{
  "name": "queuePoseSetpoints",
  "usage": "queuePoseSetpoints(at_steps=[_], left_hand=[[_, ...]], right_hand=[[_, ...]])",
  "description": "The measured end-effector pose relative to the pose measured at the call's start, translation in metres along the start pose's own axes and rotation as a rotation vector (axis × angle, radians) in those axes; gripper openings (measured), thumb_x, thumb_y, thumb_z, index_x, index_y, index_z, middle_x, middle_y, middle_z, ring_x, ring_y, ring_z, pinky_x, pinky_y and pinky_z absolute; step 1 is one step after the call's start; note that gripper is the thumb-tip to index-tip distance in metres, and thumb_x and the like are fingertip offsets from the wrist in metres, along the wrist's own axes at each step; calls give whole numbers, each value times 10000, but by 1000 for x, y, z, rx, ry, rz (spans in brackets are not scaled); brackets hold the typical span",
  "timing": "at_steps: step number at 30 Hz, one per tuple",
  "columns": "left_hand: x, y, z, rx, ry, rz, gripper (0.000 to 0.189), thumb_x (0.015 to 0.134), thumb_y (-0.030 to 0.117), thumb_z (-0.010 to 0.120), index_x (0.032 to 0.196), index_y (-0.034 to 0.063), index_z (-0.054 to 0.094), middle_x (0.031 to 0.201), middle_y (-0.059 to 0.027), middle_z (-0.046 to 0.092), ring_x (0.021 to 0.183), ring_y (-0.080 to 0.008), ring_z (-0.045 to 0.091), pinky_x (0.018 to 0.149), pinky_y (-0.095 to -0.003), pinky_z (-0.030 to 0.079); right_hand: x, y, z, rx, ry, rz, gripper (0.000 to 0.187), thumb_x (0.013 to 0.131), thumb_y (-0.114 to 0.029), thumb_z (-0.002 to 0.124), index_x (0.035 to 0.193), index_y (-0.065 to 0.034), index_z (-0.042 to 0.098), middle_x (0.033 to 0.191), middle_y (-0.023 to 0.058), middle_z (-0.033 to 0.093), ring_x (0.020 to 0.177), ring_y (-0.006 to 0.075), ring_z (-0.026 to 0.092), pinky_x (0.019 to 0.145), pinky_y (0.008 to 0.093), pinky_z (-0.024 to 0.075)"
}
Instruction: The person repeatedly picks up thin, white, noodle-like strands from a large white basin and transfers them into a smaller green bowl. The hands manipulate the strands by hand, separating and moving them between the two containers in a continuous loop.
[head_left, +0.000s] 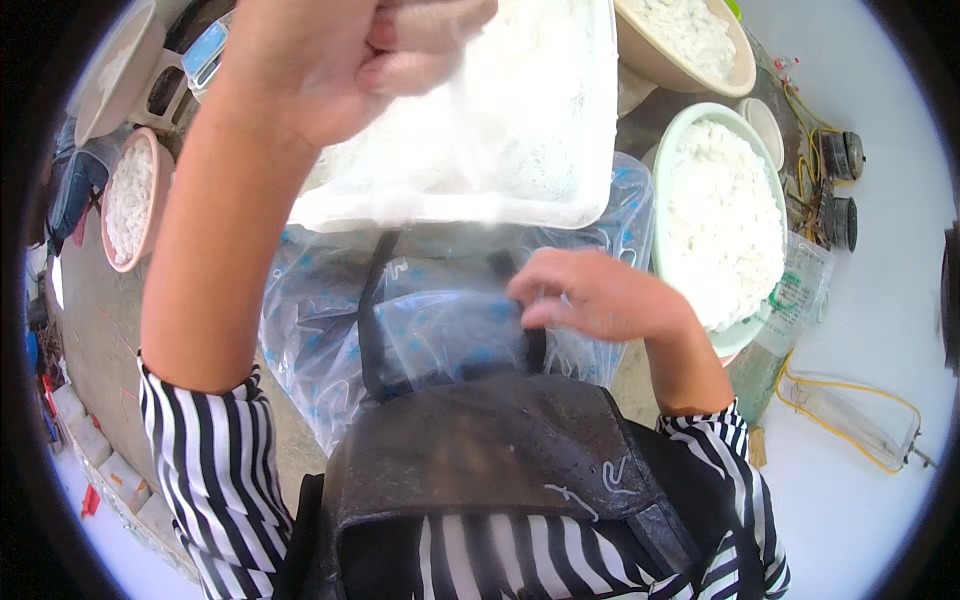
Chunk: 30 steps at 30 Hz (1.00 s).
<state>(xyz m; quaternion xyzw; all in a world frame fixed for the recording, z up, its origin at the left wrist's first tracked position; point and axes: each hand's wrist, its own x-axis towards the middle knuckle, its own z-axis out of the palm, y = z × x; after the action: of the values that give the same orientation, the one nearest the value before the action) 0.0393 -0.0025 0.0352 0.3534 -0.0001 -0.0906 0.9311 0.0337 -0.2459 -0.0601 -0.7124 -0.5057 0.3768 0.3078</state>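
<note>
My left hand (397, 52) is raised over the white plastic tub (592, 150) at the top, its fingers curled. Blur and the picture's edge hide whether anything is in them. White, fine fibrous material (510, 90) lies in the tub, overexposed in places. My right hand (585, 292) hovers nearer my body, below the tub's front rim and over a clear plastic sheet with a blue pattern (442, 322). Its fingers are bent, with a gap between thumb and fingers; I see nothing held there. Motion blurs both hands.
At right, a pale green basin (664, 195) holds white fibrous clumps (724, 225); a beige basin (739, 45) stands beyond it. A pink basin (112, 244) of similar clumps sits at left, near a digital scale (206, 54). A yellow cord (847, 442) lies at far right.
</note>
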Motion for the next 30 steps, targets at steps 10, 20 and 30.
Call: queuePoseSetpoints(at_steps=[10, 20, 30], left_hand=[[-7, 37, 22, 112, -187, -18, 371, 953, 339, 353, 635, 149, 369, 494, 63, 248, 409, -86, 226, 349, -224, 178], [-14, 9, -14, -139, -196, -76, 338, 948, 350, 385, 697, 126, 405, 528, 53, 343, 457, -107, 366, 425, -248, 303], [-17, -91, -50, -569, 324, 28, 512, 909, 555, 328, 676, 102, 382, 571, -1, 377, 633, -204, 445, 574, -296, 379]], right_hand=[[72, -81, -70, 209, 462, -185, 218, 939, -195, 478, 1040, -39, 591, 750, 23, 587, 692, 91, 542, 625, 233, 442], [33, 45, -8, -341, 731, 1, 211, 869, -139, 572, 1021, 7, 583, 854, 81, 606, 808, 153, 585, 761, 242, 450], [68, -37, -17, -476, 881, 3, 69, 698, -105, 708, 748, -91, 663, 696, 25, 516, 680, 180, 478, 628, 301, 346]])
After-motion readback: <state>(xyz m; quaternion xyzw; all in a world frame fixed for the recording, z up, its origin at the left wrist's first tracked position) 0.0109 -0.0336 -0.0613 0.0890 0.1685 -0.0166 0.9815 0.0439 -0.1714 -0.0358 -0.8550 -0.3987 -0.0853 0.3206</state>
